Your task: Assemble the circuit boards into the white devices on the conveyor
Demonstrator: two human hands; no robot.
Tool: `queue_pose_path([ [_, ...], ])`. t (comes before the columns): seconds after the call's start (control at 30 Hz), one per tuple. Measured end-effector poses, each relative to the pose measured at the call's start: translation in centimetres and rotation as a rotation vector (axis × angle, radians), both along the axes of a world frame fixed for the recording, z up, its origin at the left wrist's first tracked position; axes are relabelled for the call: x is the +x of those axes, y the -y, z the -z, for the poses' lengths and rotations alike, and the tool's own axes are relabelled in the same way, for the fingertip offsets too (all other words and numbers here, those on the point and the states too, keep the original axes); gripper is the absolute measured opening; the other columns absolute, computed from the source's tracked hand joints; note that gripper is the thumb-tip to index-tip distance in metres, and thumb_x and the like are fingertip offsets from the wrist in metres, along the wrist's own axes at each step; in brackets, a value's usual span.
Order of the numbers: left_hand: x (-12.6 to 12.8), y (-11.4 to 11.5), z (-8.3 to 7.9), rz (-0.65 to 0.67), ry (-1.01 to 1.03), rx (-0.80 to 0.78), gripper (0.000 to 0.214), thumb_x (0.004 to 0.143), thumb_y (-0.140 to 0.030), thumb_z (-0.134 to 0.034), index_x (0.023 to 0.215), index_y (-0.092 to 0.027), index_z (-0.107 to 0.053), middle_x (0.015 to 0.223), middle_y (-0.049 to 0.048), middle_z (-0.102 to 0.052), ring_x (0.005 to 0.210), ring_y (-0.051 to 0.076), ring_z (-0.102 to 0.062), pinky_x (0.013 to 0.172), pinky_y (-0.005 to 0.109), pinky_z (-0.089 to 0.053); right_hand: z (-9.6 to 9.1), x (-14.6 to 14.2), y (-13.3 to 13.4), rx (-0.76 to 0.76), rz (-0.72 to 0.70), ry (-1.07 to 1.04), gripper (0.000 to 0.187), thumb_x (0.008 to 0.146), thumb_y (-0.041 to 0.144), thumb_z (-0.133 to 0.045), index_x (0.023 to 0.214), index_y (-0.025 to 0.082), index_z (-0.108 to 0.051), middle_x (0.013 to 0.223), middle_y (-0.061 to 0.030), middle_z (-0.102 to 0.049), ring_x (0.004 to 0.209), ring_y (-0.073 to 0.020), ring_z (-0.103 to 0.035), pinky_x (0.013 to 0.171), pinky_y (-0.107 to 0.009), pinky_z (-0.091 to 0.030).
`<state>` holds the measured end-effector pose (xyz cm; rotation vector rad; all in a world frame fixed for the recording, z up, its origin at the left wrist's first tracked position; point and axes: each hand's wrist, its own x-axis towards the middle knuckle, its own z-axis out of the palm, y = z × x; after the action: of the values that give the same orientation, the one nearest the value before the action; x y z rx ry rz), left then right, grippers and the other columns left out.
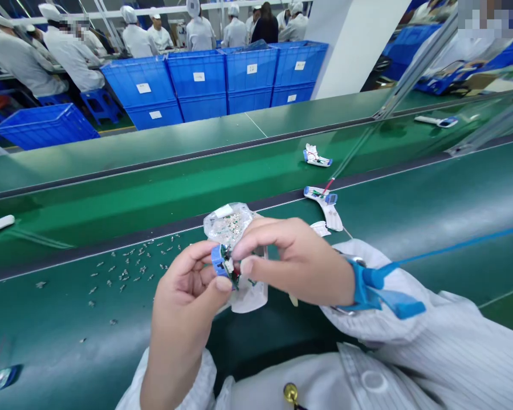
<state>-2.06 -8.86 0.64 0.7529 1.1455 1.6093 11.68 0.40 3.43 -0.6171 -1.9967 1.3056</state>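
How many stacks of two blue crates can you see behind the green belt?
4. They stand in one row beyond the green belt: from the left, the first stack, the second stack, the third stack and the fourth stack. More may be hidden behind the white pillar.

Left hand (186, 279) and right hand (293, 262) pinch a small blue-edged circuit part (224, 263) over a green conveyor belt (47, 319).

A clear plastic bag (227, 225) bunches behind it; small metal parts (128, 267) lie scattered left on the belt; a blue wrist strap (367, 285) circles the right wrist; blue crates (196, 74) stand far off near workers in white (137, 37).
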Motion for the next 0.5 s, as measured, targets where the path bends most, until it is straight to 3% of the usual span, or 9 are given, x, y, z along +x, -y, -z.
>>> queue_pose_path([
  [0.2,0.9,0.3,-0.1,-0.25,-0.37,0.001,0.033,0.067,-0.011,-0.077,0.093,-0.029,-0.067,0.084,-0.0055,-0.072,0.07,0.008,-0.068,0.056,0.01,-0.052,0.7,-1.1,0.9,-0.124,0.135,0.023,0.011,0.067,0.015,-0.068,0.058,0.015,-0.062,0.059,0.0023,-0.061,0.059,-0.0087,-0.054,0.055,-0.019,-0.042],
  [0.37,1.2,0.2,-0.1,-0.307,-0.501,-0.019,0.032,0.067,-0.012,-0.075,0.092,-0.029,-0.066,0.083,-0.0068,-0.071,0.07,0.008,-0.067,0.056,0.011,-0.052,0.8,-1.2,0.5,-0.207,0.042,0.041,0.014,0.07,0.017,-0.065,0.056,0.014,-0.063,0.057,0.0009,-0.06,0.058,-0.0096,-0.054,0.055,-0.021,-0.042],
  [0.5,1.1,0.2,-0.2,-0.267,-0.476,-0.007,0.033,0.068,-0.011,-0.075,0.093,-0.029,-0.065,0.081,-0.0078,-0.071,0.07,0.006,-0.067,0.056,0.009,-0.05,1.1,-1.3,0.5,-0.16,0.058,-0.029,0.014,0.069,0.015,-0.066,0.055,0.014,-0.063,0.056,0.0015,-0.059,0.056,-0.0082,-0.052,0.055,-0.02,-0.041],
])
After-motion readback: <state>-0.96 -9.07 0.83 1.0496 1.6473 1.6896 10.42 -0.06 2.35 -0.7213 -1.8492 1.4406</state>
